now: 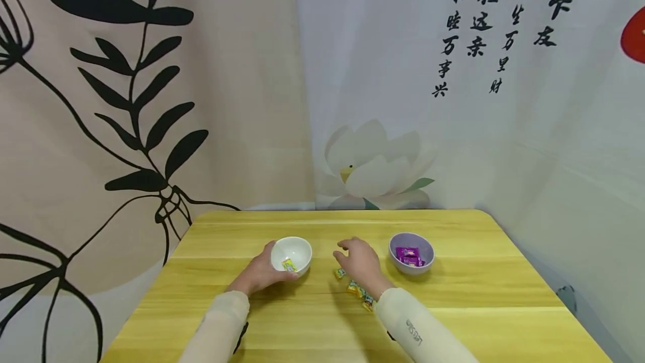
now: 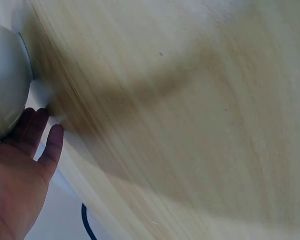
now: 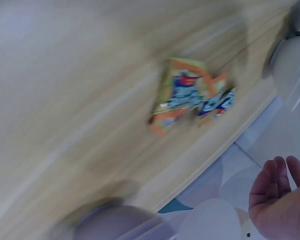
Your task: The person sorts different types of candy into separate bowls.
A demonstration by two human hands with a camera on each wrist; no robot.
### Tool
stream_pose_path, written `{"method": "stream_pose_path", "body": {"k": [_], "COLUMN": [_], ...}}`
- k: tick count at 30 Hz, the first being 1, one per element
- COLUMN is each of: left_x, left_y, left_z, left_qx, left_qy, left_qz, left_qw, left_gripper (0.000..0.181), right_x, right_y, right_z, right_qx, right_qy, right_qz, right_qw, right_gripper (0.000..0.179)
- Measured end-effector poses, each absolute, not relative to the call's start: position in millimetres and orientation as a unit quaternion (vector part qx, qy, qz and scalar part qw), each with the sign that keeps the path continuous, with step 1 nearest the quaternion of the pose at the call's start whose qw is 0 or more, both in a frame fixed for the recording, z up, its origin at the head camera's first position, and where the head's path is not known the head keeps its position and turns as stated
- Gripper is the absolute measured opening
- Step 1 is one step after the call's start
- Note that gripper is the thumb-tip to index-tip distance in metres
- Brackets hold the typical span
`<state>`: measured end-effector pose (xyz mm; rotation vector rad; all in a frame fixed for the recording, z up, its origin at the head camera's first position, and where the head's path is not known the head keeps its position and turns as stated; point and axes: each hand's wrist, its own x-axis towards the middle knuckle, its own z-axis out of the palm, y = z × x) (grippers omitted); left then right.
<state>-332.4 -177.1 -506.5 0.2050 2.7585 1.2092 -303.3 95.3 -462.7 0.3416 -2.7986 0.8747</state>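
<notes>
My left hand (image 1: 262,273) holds a small white bowl (image 1: 298,248) by its side, thumb along the near rim. One yellow-wrapped candy (image 1: 289,265) lies inside it. In the left wrist view, fingers (image 2: 36,131) reach under the bowl's (image 2: 7,80) outer wall. My right hand (image 1: 361,265) hovers between the two bowls, fingers loosely bent and holding nothing. Below it, several yellow-wrapped candies (image 1: 353,287) lie in a loose row, partly hidden by the hand and wrist. The right wrist view shows the candies (image 3: 182,92) blurred, apart from the right hand (image 3: 282,200).
Right of my right hand stands a light purple bowl (image 1: 427,251) containing purple-wrapped candies (image 1: 409,255). The wooden table (image 1: 478,296) ends at a far edge against a printed curtain (image 1: 252,99) with dark plants and writing.
</notes>
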Motion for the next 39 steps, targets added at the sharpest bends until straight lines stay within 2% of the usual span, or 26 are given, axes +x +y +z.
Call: {"method": "stream_pose_path", "body": {"k": [16, 29, 39], "left_x": [-336, -335, -333], "left_y": [-178, -178, -178], "left_z": [-509, -509, -510], "left_qx": [0.074, 0.075, 0.080], "left_qy": [0.916, 0.919, 0.918], "left_qz": [0.391, 0.385, 0.386], "left_qw": [0.057, 0.051, 0.050], "left_gripper": [0.120, 0.119, 0.120], "right_x": [-279, -258, -257], "right_y": [151, 167, 165], "right_z": [-494, -515, -523], "right_qx": [0.127, 0.170, 0.169], "right_qy": [-0.942, -0.939, -0.938], "right_qz": [0.297, 0.287, 0.288], "right_qw": [0.092, 0.086, 0.091], "right_gripper": [0.025, 0.024, 0.025]}}
